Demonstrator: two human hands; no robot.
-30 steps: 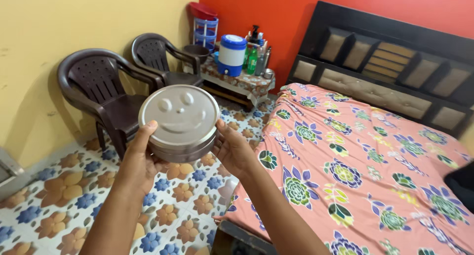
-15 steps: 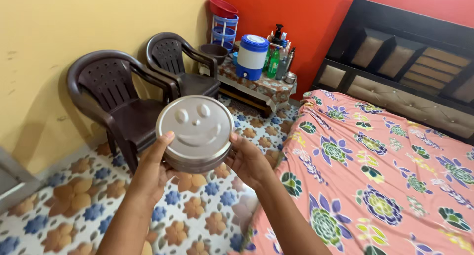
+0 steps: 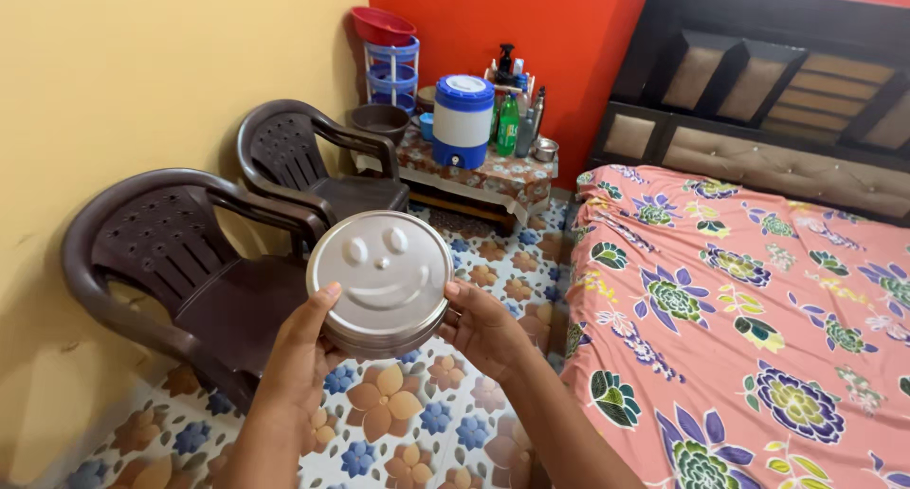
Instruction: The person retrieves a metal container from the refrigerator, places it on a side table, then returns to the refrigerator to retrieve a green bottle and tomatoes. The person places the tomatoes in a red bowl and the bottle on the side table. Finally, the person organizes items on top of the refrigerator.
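Note:
A round steel container (image 3: 381, 279) with a smiling face embossed on its lid is held up in front of me. My left hand (image 3: 301, 356) grips its lower left rim with the thumb on the lid edge. My right hand (image 3: 485, 330) grips its right side, thumb resting against the rim. The lid faces the camera and tilts slightly back. Its underside is hidden.
Two dark brown plastic chairs (image 3: 180, 271) stand against the yellow wall at left. A low table (image 3: 474, 176) holds a blue and white water cooler (image 3: 463, 119), bottles and bowls. A bed with a pink floral sheet (image 3: 749, 309) fills the right. The floor (image 3: 408, 423) has flower tiles.
The view has swung right and closer to the chairs. The container stays held in both hands, shifting a little lower in the view.

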